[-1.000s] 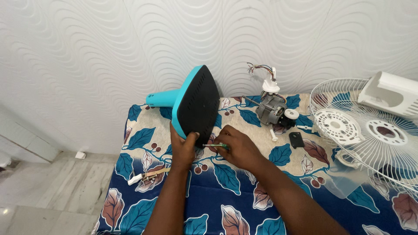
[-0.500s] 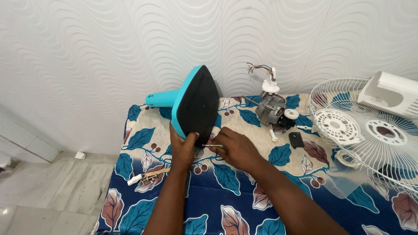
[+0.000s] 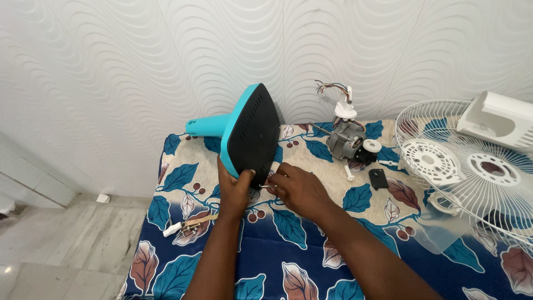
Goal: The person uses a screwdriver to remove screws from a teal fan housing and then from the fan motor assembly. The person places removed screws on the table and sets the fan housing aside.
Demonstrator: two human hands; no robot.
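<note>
The teal fan base (image 3: 250, 133) is stood on edge near the back of the cloth-covered table (image 3: 288, 250), its flat black underside turned toward the camera and its teal neck pointing away to the left. Its lower edge is clasped by the left hand (image 3: 236, 189), the fingers wrapped round the rim with the thumb pressed on the black plate. Just to the right of that grip, the right hand (image 3: 297, 189) is closed round a slim screwdriver (image 3: 267, 186), whose metal tip is aimed at the bottom corner of the plate; whether the tip is seated in a screw cannot be told, since the spot is small and shaded. The step in hand is judged to be the working of a fastener on the underside. For the next move, the base would need to be held steady and the tool kept square to the plate. Further right of the hands lie a bare motor with loose wires (image 3: 347, 139), a small black plate (image 3: 378, 178) and a white wire fan guard (image 3: 472, 166); to the left, a white-handled tool (image 3: 186, 225) lies on the cloth.
</note>
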